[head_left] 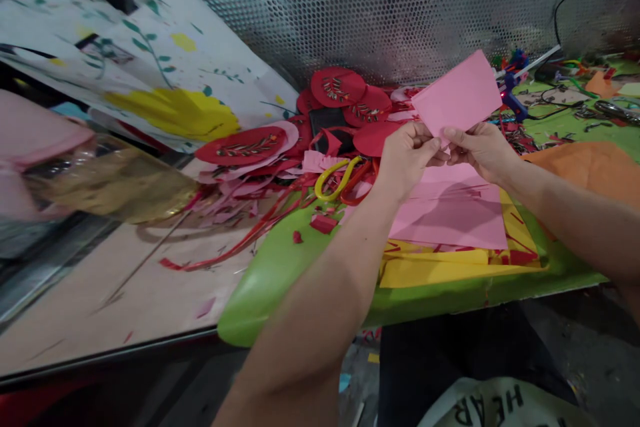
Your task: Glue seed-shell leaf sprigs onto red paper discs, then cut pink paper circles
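A pink sheet of paper (457, 97), perhaps folded or stacked, is held up above the table by its lower edge. My left hand (413, 150) pinches it near the lower left corner, thumb against fingers. Close beside it, my right hand (477, 147) grips the same edge with the thumb on the near face. Below both hands lie more pink sheets (450, 213) on yellow paper (430, 273). Scissors with yellow and red handles (333, 180) rest just left of my left wrist, their blades hidden.
Red paper discs with leafy decoration (245, 145) are heaped with pink scraps at left. A blue glue gun (513, 97) and wires lie at back right, near orange paper (595, 170). A flowered white bag (175, 60) leans against the perforated metal panel (380, 7). The green tabletop (270, 293) ends in front of me.
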Action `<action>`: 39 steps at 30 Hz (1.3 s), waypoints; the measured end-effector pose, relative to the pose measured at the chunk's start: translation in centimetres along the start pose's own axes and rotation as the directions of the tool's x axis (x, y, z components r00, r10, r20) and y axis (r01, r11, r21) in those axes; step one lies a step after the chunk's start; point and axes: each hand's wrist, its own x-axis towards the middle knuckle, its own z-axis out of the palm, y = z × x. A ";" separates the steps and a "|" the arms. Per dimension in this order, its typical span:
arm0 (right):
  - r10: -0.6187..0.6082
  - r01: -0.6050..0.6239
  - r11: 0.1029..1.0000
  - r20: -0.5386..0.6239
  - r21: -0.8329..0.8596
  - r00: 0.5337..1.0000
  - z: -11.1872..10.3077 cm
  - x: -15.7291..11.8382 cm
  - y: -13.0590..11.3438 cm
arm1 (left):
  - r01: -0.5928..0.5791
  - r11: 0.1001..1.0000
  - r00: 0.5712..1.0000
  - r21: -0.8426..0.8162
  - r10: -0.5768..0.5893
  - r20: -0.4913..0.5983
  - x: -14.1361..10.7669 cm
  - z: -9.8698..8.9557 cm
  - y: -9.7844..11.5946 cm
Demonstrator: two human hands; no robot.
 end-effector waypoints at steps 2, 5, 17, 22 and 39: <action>-0.005 0.005 1.000 -0.006 -0.003 1.000 0.1 0.0 -0.1 | 0.011 1.000 1.000 0.011 -0.011 -0.002 -0.1 0.0 0.0; -0.008 0.007 1.000 -0.010 -0.022 1.000 0.1 0.0 -0.1 | 0.022 1.000 1.000 0.020 -0.023 0.001 -0.1 0.1 0.1; 0.013 -0.015 0.998 -0.038 -0.057 0.999 0.3 -0.1 0.0 | 0.003 0.999 0.999 0.031 -0.002 -0.035 -0.1 0.0 0.0; -0.002 0.001 0.999 -0.028 -0.040 1.000 0.2 -0.2 -0.1 | 0.029 0.999 0.998 0.016 -0.028 -0.060 0.1 -0.1 0.0; -0.071 0.071 0.997 -0.092 -0.005 0.993 0.2 -0.4 -0.6 | 0.006 1.000 0.991 -0.002 -0.006 -0.135 0.3 -0.1 -0.2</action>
